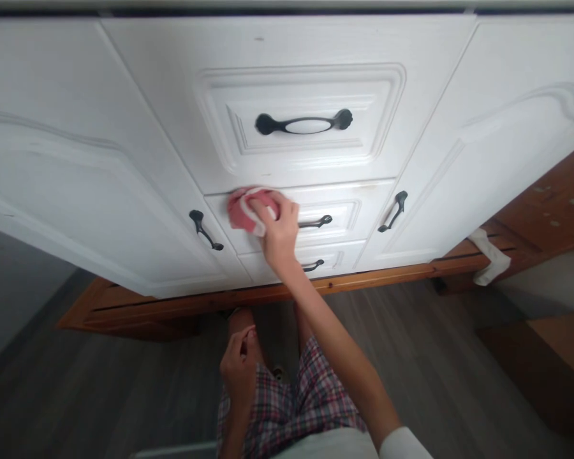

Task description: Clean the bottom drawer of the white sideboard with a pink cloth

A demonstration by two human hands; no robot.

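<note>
Head view: drawer handle [316, 222] beside cloth-pressing right hand [280, 229].

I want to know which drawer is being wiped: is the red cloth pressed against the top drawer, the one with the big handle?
No. The right hand presses the red cloth against the second drawer, below the top drawer.

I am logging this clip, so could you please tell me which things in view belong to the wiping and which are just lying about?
In use:
right hand
pink cloth
middle drawer front

Lying about:
white rag on the wooden plinth
top drawer handle
left hand, resting by the knee
</note>
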